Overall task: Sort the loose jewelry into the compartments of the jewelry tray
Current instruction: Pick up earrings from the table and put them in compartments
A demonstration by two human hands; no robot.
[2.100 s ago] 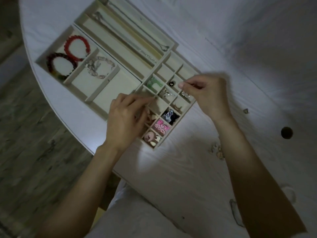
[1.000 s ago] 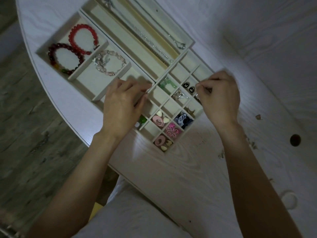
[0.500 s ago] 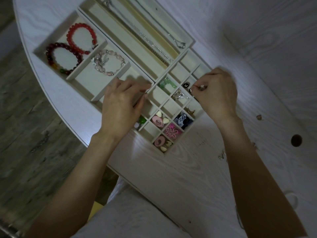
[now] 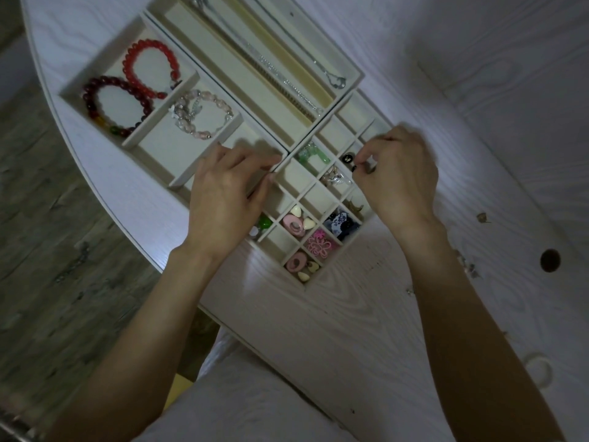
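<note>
Tray: jewelry tray [image 4: 223, 63] lies on the white bench [image 4: 350, 314], toward 11 o'clock.
Left hand: left hand [image 4: 223, 199] rests on the tray's dividers — fingers straight, gripping nothing.
Right hand: right hand [image 4: 401, 180] over the small compartments at 1 o'clock; fingers pinch a small dark stud [image 4: 366, 169].
Matching piece: dark stud [image 4: 346, 158] lies in the compartment just beside it.
Bracelets: red bracelet [image 4: 149, 70] and dark bead bracelet [image 4: 111, 106] share the 10 o'clock compartment.

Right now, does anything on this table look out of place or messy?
Mostly tidy. The pale wooden jewelry tray holds sorted pieces, but a few small loose bits lie scattered on the white wood-grain table to the right of the right hand, outside any compartment. That hand pinches a small dark piece over the tray.
</note>
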